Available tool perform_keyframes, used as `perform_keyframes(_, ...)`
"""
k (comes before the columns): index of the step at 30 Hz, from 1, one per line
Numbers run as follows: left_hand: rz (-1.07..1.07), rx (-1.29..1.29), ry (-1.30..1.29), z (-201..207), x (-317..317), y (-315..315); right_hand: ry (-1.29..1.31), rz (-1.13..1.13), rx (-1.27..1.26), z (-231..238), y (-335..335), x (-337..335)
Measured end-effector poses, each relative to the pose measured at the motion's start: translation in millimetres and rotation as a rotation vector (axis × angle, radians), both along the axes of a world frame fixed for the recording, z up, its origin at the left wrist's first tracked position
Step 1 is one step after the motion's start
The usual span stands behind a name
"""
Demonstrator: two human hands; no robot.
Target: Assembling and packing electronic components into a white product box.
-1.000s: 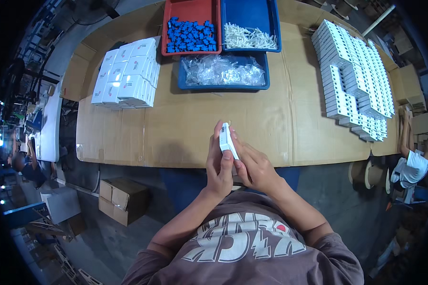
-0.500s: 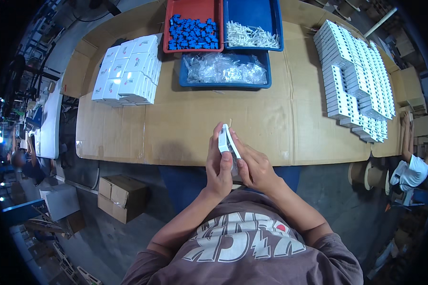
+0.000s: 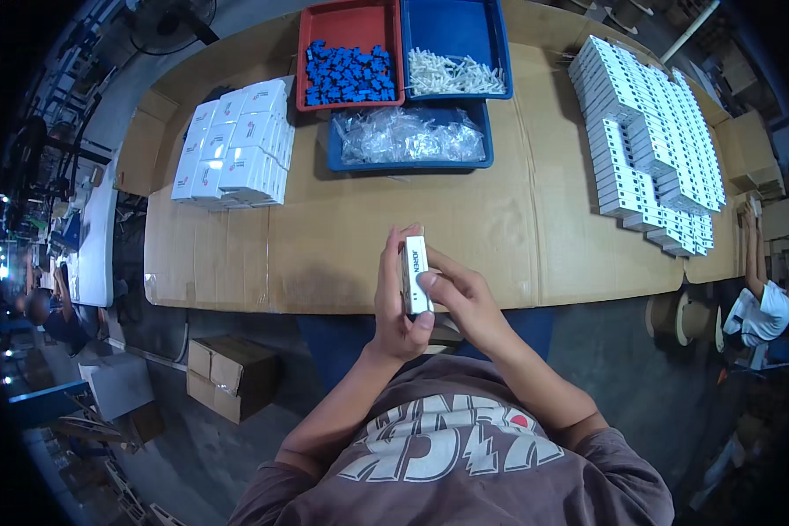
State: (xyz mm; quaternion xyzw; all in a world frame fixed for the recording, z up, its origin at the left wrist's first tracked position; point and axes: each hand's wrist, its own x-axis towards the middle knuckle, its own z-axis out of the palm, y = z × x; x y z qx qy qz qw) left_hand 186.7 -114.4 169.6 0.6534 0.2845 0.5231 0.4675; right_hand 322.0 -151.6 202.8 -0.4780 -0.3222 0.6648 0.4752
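A small white box with dark print stands between my two hands above the near edge of the table, its narrow side facing up. My left hand is closed round its left side, fingers along the far part and thumb at the near end. From the right, my right hand grips the same box, thumb pressed on the upper face. The right fingers are partly hidden behind the box. Whatever is inside it cannot be seen.
Ahead stand a red tray of blue parts, a blue tray of white plugs and a blue tray of clear bags. White boxes are stacked left, more boxes right. Cardboard covers the table.
The box has turned so its narrow printed side faces up; the gap along its edge no longer shows. My right thumb has moved up onto that side.
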Motion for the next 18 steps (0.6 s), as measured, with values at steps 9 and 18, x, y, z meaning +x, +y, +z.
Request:
perform_keyframes(9, 0.232, 0.159, 0.083, -27, 8, 5, -0.124, -0.223, 0.102, -12, -3, -42)
perform_keyframes(18, 0.302, 0.182, 0.087, -11, 6, 6, -0.092, -0.257, 0.221, -7, -13, -44)
